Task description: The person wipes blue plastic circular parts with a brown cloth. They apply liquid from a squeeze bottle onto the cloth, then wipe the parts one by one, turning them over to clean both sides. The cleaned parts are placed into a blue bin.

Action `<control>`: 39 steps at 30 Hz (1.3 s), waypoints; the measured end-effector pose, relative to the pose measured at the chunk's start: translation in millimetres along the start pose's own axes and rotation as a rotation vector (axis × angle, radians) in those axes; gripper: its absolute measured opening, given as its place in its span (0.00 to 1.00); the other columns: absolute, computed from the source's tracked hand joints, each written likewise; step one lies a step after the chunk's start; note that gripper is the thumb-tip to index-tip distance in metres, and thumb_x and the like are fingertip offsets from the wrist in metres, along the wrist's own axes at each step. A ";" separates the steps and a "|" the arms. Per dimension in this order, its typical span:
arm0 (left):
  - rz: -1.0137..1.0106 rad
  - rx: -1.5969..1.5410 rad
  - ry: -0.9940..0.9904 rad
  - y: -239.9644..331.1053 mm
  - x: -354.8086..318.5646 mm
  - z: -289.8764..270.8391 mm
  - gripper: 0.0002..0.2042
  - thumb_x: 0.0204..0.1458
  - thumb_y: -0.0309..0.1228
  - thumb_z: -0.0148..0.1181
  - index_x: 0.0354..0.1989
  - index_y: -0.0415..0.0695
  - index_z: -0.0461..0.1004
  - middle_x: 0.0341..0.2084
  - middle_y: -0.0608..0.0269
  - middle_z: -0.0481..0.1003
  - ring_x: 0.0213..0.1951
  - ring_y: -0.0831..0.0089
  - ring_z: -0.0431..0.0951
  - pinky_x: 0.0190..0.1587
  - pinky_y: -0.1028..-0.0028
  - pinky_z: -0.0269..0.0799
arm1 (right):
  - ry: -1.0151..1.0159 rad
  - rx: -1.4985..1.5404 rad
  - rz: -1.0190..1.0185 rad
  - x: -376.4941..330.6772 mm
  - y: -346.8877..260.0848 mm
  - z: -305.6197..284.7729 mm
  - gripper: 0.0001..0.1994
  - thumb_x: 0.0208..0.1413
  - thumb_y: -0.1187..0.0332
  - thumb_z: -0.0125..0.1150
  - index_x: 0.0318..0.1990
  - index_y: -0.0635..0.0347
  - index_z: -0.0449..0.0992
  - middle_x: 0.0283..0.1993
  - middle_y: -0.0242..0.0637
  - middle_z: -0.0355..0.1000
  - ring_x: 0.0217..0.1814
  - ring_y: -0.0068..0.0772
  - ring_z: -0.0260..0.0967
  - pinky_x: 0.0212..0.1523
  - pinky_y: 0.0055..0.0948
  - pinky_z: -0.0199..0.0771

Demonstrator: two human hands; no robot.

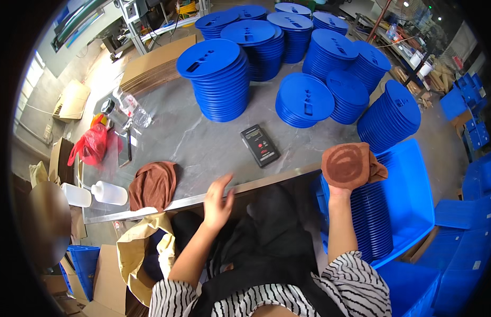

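My right hand (339, 191) holds up a folded brown cloth (345, 165) with a dark, wet-looking ring on it; the cloth hides most of my fingers. Below it, a blue plastic bin (414, 211) holds a row of dark blue discs (371, 222) standing on edge. My left hand (218, 203) hovers at the table's front edge, its fingers apart and nothing in it. Left of that hand a second brown cloth (153, 185) lies crumpled on the table. Farther in rests a black handheld device (260, 145) with red marks.
Tall stacks of blue discs (219, 84) crowd the far side of the grey table (203, 142). Flattened cardboard (155, 63), a clear bottle (135, 110), a phone (125, 149), a red plastic bag (92, 145) and white squeeze bottles (109, 193) are at left. An open yellowish sack (130, 248) hangs below.
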State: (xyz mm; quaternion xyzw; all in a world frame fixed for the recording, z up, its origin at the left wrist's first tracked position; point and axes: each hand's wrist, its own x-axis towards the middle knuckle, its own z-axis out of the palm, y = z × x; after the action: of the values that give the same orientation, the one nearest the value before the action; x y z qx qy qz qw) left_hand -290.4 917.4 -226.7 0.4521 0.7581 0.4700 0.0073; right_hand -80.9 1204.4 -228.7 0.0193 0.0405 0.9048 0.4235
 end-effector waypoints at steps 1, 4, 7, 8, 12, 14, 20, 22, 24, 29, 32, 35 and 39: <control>0.054 -0.036 -0.028 7.4 25.1 20.0 0.18 0.49 0.18 0.56 0.51 0.40 0.71 0.48 0.50 0.74 0.50 0.52 0.74 0.54 0.63 0.70 | 0.017 -0.030 -0.064 9.8 -4.6 0.4 0.14 0.60 0.58 0.57 0.48 0.55 0.73 0.51 0.33 0.73 0.55 0.30 0.68 0.58 0.34 0.67; -0.104 -0.448 -0.140 24.2 92.5 85.6 0.24 0.52 0.26 0.60 0.60 0.43 0.65 0.57 0.51 0.68 0.53 0.57 0.73 0.51 0.63 0.71 | 0.195 -0.121 -0.242 43.2 4.6 21.1 0.13 0.60 0.58 0.56 0.47 0.55 0.74 0.49 0.31 0.73 0.54 0.31 0.69 0.58 0.36 0.67; -0.554 -0.844 -0.154 52.5 150.9 145.1 0.46 0.51 0.35 0.65 0.71 0.51 0.35 0.70 0.49 0.42 0.70 0.55 0.43 0.68 0.56 0.44 | 0.110 0.008 -0.172 81.8 -19.5 -16.4 0.13 0.59 0.56 0.57 0.45 0.52 0.75 0.47 0.28 0.74 0.53 0.29 0.69 0.56 0.36 0.68; -0.612 -0.903 -0.126 54.4 167.0 168.0 0.54 0.48 0.39 0.68 0.71 0.54 0.25 0.71 0.48 0.34 0.71 0.53 0.36 0.69 0.53 0.36 | 0.061 -0.005 -0.164 97.6 -35.2 -42.0 0.17 0.57 0.50 0.56 0.46 0.50 0.75 0.49 0.29 0.74 0.55 0.34 0.68 0.57 0.45 0.65; -0.671 -1.024 0.059 54.3 209.5 205.6 0.59 0.46 0.36 0.68 0.69 0.52 0.17 0.69 0.44 0.43 0.69 0.55 0.44 0.69 0.58 0.36 | 0.118 -0.080 -0.236 139.1 -46.9 -82.0 0.25 0.56 0.40 0.50 0.53 0.44 0.73 0.59 0.31 0.68 0.66 0.42 0.57 0.64 0.64 0.45; -0.686 -1.058 0.088 51.5 221.6 210.9 0.58 0.46 0.36 0.68 0.70 0.54 0.18 0.68 0.43 0.44 0.69 0.54 0.44 0.69 0.57 0.34 | 0.041 -0.091 -0.217 147.4 -46.7 -88.5 0.25 0.58 0.41 0.48 0.55 0.44 0.72 0.61 0.32 0.67 0.68 0.42 0.55 0.67 0.64 0.42; -0.656 -1.077 -0.189 9.2 249.6 198.2 0.60 0.40 0.49 0.71 0.71 0.57 0.25 0.71 0.50 0.38 0.71 0.52 0.35 0.68 0.52 0.25 | -0.091 -0.103 -0.138 143.1 -18.8 -49.5 0.13 0.64 0.54 0.48 0.47 0.47 0.74 0.50 0.30 0.74 0.56 0.30 0.68 0.63 0.38 0.62; -0.637 -1.002 -0.280 5.3 256.6 196.0 0.49 0.42 0.52 0.68 0.70 0.54 0.43 0.68 0.57 0.49 0.69 0.57 0.44 0.66 0.49 0.39 | -0.325 0.032 -0.076 142.3 -18.1 -41.9 0.14 0.64 0.52 0.49 0.45 0.48 0.75 0.48 0.27 0.74 0.54 0.30 0.70 0.61 0.39 0.65; -0.665 -0.961 -0.302 5.7 258.7 193.4 0.49 0.42 0.51 0.69 0.70 0.54 0.44 0.68 0.58 0.49 0.69 0.57 0.45 0.66 0.49 0.39 | -0.416 -0.011 -0.091 139.6 -12.6 -33.3 0.14 0.63 0.51 0.50 0.45 0.47 0.75 0.46 0.25 0.74 0.50 0.29 0.71 0.56 0.38 0.70; -0.684 -0.969 -0.301 7.4 248.0 179.8 0.48 0.41 0.49 0.70 0.69 0.52 0.48 0.67 0.58 0.52 0.68 0.57 0.46 0.67 0.54 0.38 | 0.084 -0.144 -0.087 107.7 -0.2 -55.0 0.16 0.65 0.52 0.45 0.50 0.50 0.72 0.48 0.28 0.73 0.51 0.30 0.70 0.55 0.35 0.71; -0.697 -0.977 -0.342 12.2 230.4 164.7 0.47 0.41 0.49 0.70 0.69 0.51 0.51 0.66 0.57 0.56 0.67 0.56 0.49 0.68 0.56 0.37 | 0.150 -0.166 -0.077 75.3 9.3 -59.9 0.18 0.66 0.53 0.43 0.52 0.54 0.70 0.49 0.32 0.72 0.52 0.31 0.70 0.53 0.35 0.71; -0.677 -0.968 -0.407 15.9 207.9 153.7 0.46 0.42 0.48 0.70 0.69 0.50 0.51 0.66 0.55 0.56 0.67 0.56 0.51 0.67 0.54 0.38 | 0.153 -0.133 -0.065 33.2 16.2 -61.0 0.19 0.66 0.53 0.44 0.52 0.56 0.71 0.49 0.35 0.73 0.52 0.34 0.70 0.53 0.36 0.72; -0.710 -1.115 -0.424 25.2 182.9 141.8 0.44 0.45 0.47 0.67 0.69 0.49 0.51 0.66 0.54 0.56 0.67 0.57 0.51 0.68 0.56 0.41 | -0.012 0.165 0.057 -3.4 14.1 -38.8 0.19 0.64 0.52 0.46 0.54 0.54 0.71 0.55 0.38 0.71 0.57 0.36 0.68 0.59 0.40 0.68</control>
State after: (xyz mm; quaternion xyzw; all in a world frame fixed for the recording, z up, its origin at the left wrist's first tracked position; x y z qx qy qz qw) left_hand -319.6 1147.9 -212.1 0.1874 0.4877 0.6599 0.5400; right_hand -92.2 1190.6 -266.1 0.0606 0.1120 0.9098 0.3950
